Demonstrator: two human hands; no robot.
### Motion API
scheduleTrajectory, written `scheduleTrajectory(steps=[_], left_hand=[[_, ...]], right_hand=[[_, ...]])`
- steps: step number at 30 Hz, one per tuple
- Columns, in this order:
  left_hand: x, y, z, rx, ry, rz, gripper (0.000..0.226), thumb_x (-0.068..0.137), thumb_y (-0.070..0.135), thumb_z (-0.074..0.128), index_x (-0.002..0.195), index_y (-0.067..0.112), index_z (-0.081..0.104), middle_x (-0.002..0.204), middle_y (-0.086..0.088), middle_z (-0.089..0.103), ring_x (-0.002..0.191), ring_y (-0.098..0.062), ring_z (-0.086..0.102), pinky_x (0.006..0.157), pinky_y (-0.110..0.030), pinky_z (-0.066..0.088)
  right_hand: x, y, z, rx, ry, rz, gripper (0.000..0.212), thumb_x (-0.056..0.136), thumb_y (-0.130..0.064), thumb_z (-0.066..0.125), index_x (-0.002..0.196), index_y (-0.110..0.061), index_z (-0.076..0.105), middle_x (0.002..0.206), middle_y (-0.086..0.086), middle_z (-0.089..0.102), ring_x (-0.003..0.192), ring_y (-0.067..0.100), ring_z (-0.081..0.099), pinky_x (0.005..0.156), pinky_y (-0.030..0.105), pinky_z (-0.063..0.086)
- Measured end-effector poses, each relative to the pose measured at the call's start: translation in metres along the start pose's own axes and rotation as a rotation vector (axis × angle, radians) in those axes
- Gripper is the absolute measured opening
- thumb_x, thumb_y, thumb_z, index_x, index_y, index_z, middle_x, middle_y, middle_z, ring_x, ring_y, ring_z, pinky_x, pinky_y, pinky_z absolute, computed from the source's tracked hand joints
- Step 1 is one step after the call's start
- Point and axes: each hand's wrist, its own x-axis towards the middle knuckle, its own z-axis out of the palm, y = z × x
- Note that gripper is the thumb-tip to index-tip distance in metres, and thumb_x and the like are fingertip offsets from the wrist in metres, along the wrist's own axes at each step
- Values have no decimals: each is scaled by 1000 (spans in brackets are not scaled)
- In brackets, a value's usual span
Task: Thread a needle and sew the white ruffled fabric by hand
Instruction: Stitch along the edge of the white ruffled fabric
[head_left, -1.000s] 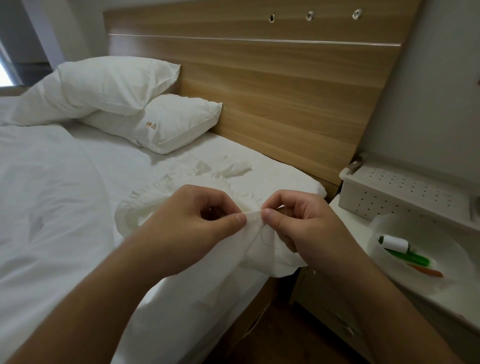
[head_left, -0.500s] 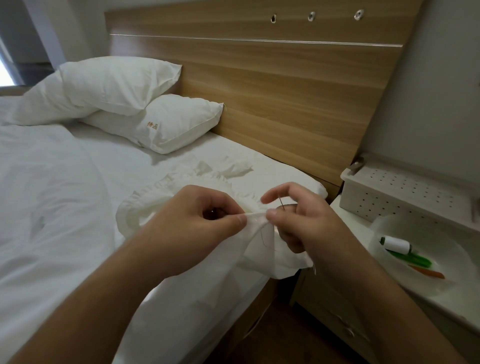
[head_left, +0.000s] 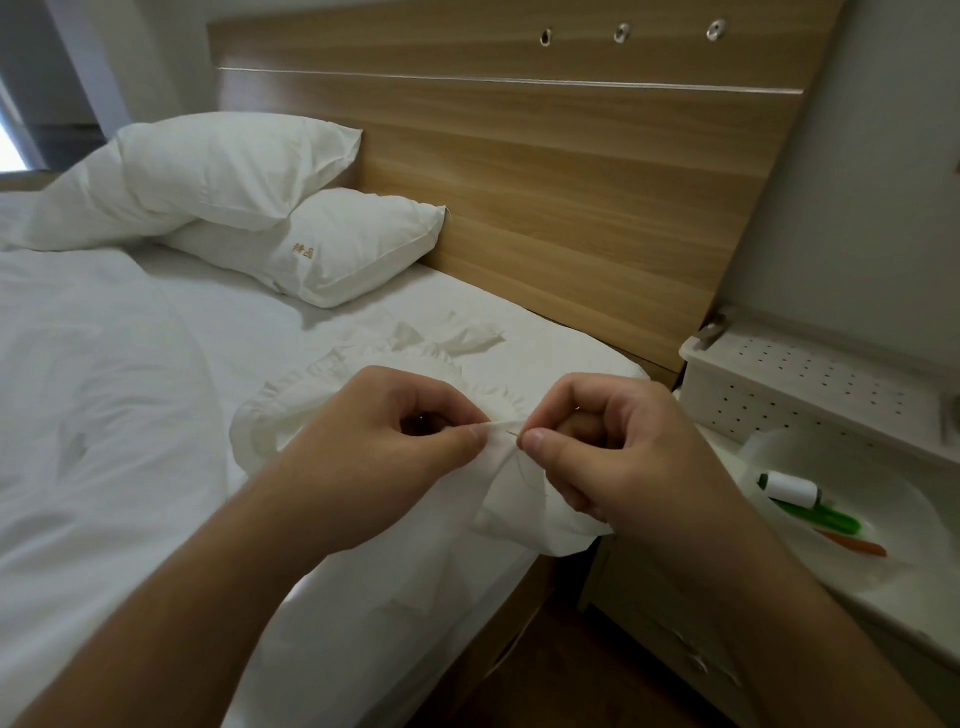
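The white ruffled fabric (head_left: 291, 415) lies on the bed's near right corner, its frilled rim curving behind my hands and a fold hanging down below them. My left hand (head_left: 384, 447) pinches a raised fold of the fabric between thumb and forefinger. My right hand (head_left: 597, 447) meets it from the right, thumb and forefinger pinching a thin needle (head_left: 513, 429) whose tip lies against the fold. A faint dark thread (head_left: 524, 467) loops on the cloth under my right thumb.
Two white pillows (head_left: 332, 249) lean against the wooden headboard (head_left: 571, 182). On the nightstand to the right stands a perforated white box (head_left: 810, 384) and a white plate (head_left: 914, 525) holding a white thread spool (head_left: 789, 488), a green tool and an orange one.
My right hand's fingers, spread with the needle upright half a second ago, have closed in again and brought the needle down to the fold. My left hand has kept its pinch.
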Motion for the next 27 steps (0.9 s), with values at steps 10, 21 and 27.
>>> scheduleTrajectory(steps=[10,21,27], left_hand=[[1,0,0,12,-19,25,17,99,23,71,92,29,85,85,0,81,84,-20,78,85,-56,63],[1,0,0,39,-26,52,17,99,23,70,92,29,84,87,4,81,86,-17,77,86,-52,64],[1,-2,-1,52,-33,93,17,99,20,71,93,29,84,86,4,80,85,-19,76,85,-53,63]], right_hand=[[3,7,4,-62,19,14,8,93,-14,72,85,-13,72,54,-1,60,48,9,51,54,28,42],[3,9,5,-88,22,32,5,94,-14,71,91,-18,70,55,4,59,49,12,50,52,28,44],[2,6,3,-56,-46,49,29,97,-12,66,117,-33,66,54,0,55,50,10,50,53,22,44]])
